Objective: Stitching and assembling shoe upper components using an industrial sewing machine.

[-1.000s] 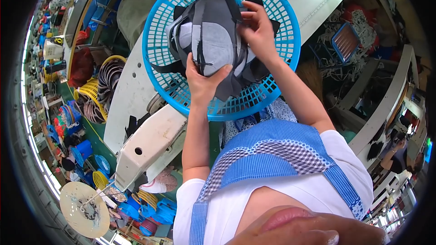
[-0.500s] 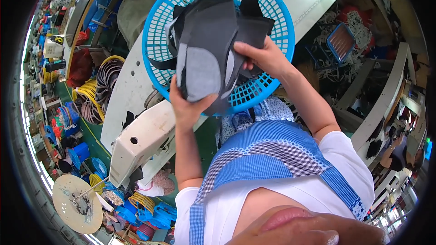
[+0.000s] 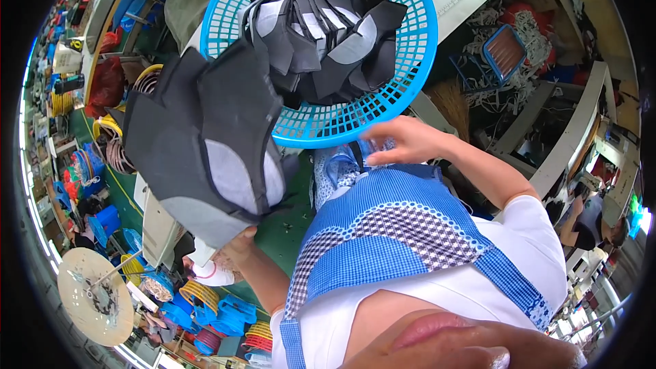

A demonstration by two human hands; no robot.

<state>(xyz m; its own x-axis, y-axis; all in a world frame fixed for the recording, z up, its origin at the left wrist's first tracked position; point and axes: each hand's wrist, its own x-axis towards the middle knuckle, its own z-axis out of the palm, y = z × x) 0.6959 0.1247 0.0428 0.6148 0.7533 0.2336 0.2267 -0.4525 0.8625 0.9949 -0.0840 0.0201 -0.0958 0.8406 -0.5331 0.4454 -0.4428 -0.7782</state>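
While the left hand (image 3: 239,246) grips a stack of grey fabric pieces (image 3: 205,143) lifted left of the blue basket (image 3: 410,75), the right hand (image 3: 403,140) hovers open below its rim; setting the stack down seems next.

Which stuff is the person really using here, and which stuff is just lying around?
In use:
- stack of dark fabric pieces, held up by the left hand
- blue basket with more dark pieces
- right hand, open beside the basket's rim

Lying about:
- round disc
- yellow coils
- small crate
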